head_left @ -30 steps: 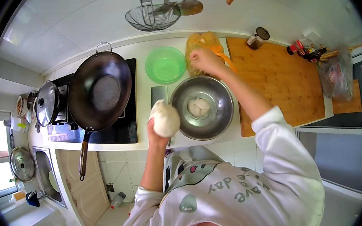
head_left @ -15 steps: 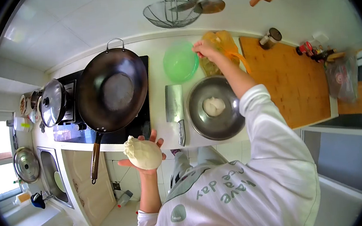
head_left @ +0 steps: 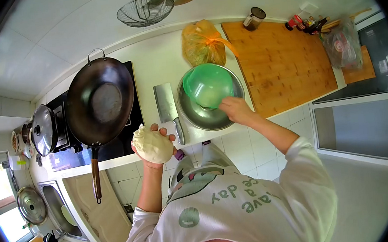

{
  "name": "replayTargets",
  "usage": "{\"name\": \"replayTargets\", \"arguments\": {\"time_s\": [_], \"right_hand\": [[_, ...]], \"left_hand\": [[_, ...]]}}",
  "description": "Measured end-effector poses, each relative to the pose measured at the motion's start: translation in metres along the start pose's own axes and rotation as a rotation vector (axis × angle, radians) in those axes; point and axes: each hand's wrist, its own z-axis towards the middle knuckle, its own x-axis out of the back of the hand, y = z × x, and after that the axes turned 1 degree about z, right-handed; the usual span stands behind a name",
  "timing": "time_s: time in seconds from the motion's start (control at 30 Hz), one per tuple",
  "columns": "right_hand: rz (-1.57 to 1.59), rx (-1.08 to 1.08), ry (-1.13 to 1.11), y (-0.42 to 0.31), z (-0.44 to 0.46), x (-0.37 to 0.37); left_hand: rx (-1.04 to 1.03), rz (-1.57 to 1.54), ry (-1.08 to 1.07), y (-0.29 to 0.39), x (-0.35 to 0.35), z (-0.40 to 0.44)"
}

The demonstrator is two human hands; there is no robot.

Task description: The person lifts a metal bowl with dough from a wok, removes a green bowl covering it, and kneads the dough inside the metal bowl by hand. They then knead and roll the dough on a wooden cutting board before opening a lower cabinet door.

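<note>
White counter (head_left: 155, 61): at its near edge, dough (head_left: 152, 146) is cupped by the curled left hand (head_left: 150, 164); by the right hand (head_left: 236, 110), a green bowl (head_left: 209, 86) is pinched at the rim, over a metal bowl (head_left: 192, 112). Beyond, open counter is framed by wok (head_left: 101, 102), left, and orange bag (head_left: 201, 45), right.

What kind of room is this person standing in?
It's a kitchen, probably in someone's home. You can tell from the big wok over the stove, the sink and the cleaver on the counter.
</note>
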Motion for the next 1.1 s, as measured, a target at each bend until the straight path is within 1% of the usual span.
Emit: {"name": "replayTargets", "arguments": {"time_s": [0.03,0.1,0.13,0.2,0.23,0.3,0.33,0.4,0.43,0.5,0.53,0.6,0.63,0.67,0.7,0.73,0.77,0.8,0.87,0.9,0.93,0.97,1.0,1.03,1.07,1.1], "right_hand": [[0.000,-0.003,0.006,0.003,-0.004,-0.015],[0.002,0.026,-0.095,0.007,-0.009,-0.042],[0.007,0.021,-0.090,0.007,-0.013,-0.051],[-0.050,-0.062,-0.178,0.006,-0.019,-0.064],[-0.051,-0.069,-0.170,0.004,-0.024,-0.067],[0.070,-0.202,0.044,-0.001,-0.040,-0.067],[0.067,-0.210,0.051,-0.006,-0.050,-0.066],[0.098,-0.583,0.318,-0.019,-0.073,-0.062],[0.092,-0.587,0.325,-0.021,-0.085,-0.065],[0.018,-0.981,0.574,-0.018,-0.105,-0.087],[0.282,-1.243,0.502,-0.011,-0.111,-0.104],[0.609,-1.142,0.434,0.009,-0.118,-0.151],[0.632,-1.256,0.500,0.003,-0.104,-0.160],[0.808,-1.342,0.459,0.006,-0.095,-0.161],[0.807,-1.272,0.469,0.001,-0.086,-0.153],[0.631,-1.220,0.397,-0.009,-0.075,-0.133],[0.448,-1.170,0.334,-0.020,-0.063,-0.111],[0.525,-1.139,0.405,-0.045,-0.050,-0.063],[0.891,-1.125,0.689,-0.052,-0.042,-0.055],[1.258,-1.113,0.731,-0.079,-0.030,-0.011],[1.628,-1.071,0.760,-0.107,-0.020,0.031],[1.622,-1.073,0.785,-0.110,-0.021,0.029],[1.469,-0.877,0.782,-0.110,-0.023,0.029],[1.308,-0.687,0.770,-0.109,-0.032,0.031],[1.297,-0.679,0.792,-0.111,-0.047,0.035],[1.165,-0.587,0.916,-0.114,-0.064,0.039]], "left_hand": [[-0.004,0.033,0.035,-0.004,-0.008,0.001],[-0.006,0.072,0.074,-0.010,-0.018,0.000],[0.001,0.071,0.100,-0.011,-0.021,-0.001],[0.014,0.080,0.155,-0.013,-0.026,-0.005],[0.024,0.084,0.154,-0.013,-0.029,-0.005],[0.018,0.092,0.080,-0.013,-0.036,-0.008],[0.028,0.093,0.078,-0.012,-0.036,-0.010],[-0.004,0.136,0.099,-0.008,-0.036,-0.015],[0.004,0.137,0.093,-0.007,-0.036,-0.017],[-0.024,0.168,0.116,-0.006,-0.035,-0.020],[-0.014,0.164,0.111,-0.005,-0.033,-0.021],[-0.021,0.258,0.204,-0.006,-0.027,-0.017],[0.011,0.251,0.189,-0.006,-0.021,-0.013],[-0.015,0.275,0.334,-0.006,-0.013,-0.008],[-0.040,0.304,0.480,-0.009,-0.008,-0.002],[-0.001,0.372,0.456,-0.016,-0.015,0.006],[0.032,0.371,0.448,-0.026,-0.020,0.017],[0.036,0.492,0.479,-0.039,-0.024,0.028],[0.036,0.699,0.546,-0.062,-0.022,0.044],[0.009,0.841,0.511,-0.080,-0.024,0.051],[-0.009,0.915,0.445,-0.097,-0.019,0.059],[-0.028,0.987,0.375,-0.115,-0.014,0.066],[-0.033,1.105,0.339,-0.143,-0.026,0.071],[-0.019,1.107,0.319,-0.157,-0.029,0.079],[0.030,0.990,0.276,-0.171,-0.030,0.089],[0.074,0.873,0.233,-0.188,-0.032,0.101]]}}
